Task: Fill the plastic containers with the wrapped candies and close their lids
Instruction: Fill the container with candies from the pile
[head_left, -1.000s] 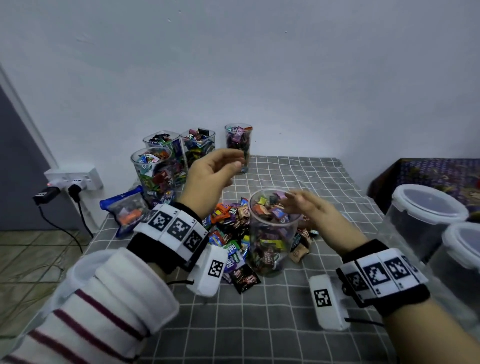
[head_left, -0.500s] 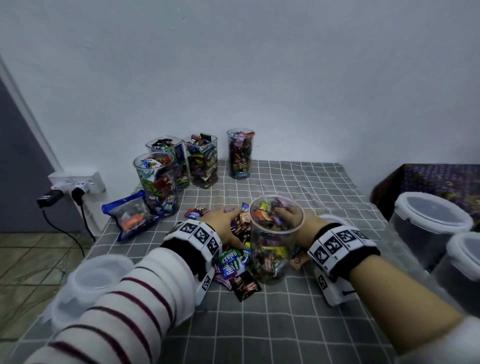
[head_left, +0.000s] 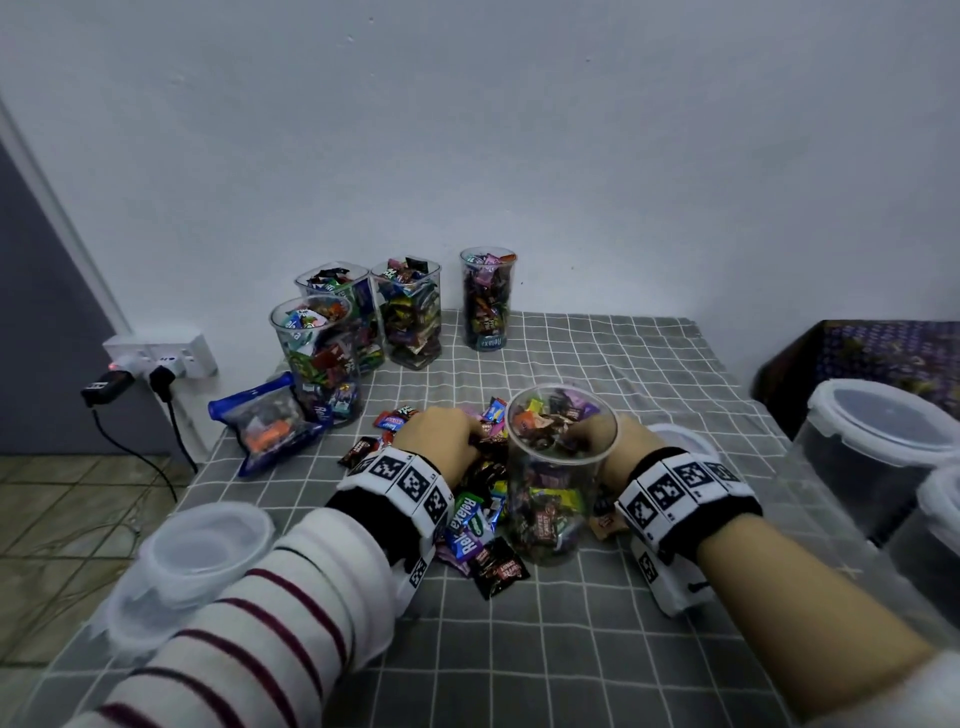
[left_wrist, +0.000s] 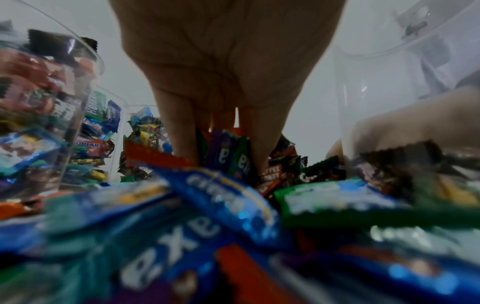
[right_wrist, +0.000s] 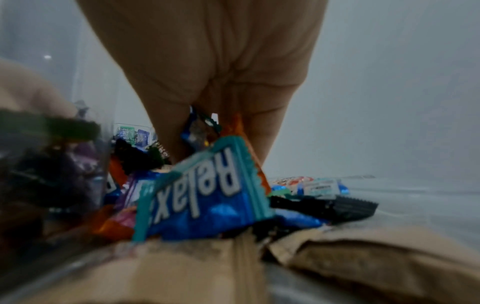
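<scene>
An open, clear round container (head_left: 560, 499), partly filled with wrapped candies, stands mid-table. A pile of loose wrapped candies (head_left: 475, 525) lies around its base. My left hand (head_left: 441, 436) is down in the pile just left of the container; in the left wrist view its fingers (left_wrist: 182, 139) curl round several candies (left_wrist: 228, 152). My right hand (head_left: 626, 449) reaches behind the container's right side, partly seen through the plastic. In the right wrist view its fingers (right_wrist: 262, 139) pinch blue and orange wrappers (right_wrist: 205, 131).
Several candy-filled open containers (head_left: 410, 317) stand at the back left, with a blue candy bag (head_left: 265, 426) beside them. A loose lid (head_left: 202, 545) lies at the front left, another lid (head_left: 685, 436) behind my right wrist. Two large lidded tubs (head_left: 878, 447) stand at the right edge.
Both hands dropped from above the container's mouth down onto the candy pile, left and right of it, and closed on candies. The container stays in place.
</scene>
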